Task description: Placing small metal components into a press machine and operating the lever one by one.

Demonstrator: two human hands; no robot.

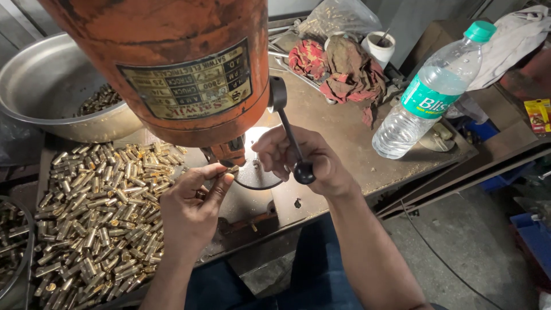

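My left hand (192,209) pinches a small brass tube piece (232,170) at its fingertips, held under the chuck (229,152) of an orange bench drill (172,63). More small brass pieces seem cupped in that palm. My right hand (298,161) is wrapped around the drill's black feed lever (293,143), near its ball knob (304,171). A round drill table (258,178) lies just beneath both hands.
A big heap of brass tube pieces (97,212) covers the bench's left side. A steel basin (46,86) with more pieces stands at back left. Red and brown rags (344,69), a white cup (379,49) and a clear water bottle (430,92) sit at right.
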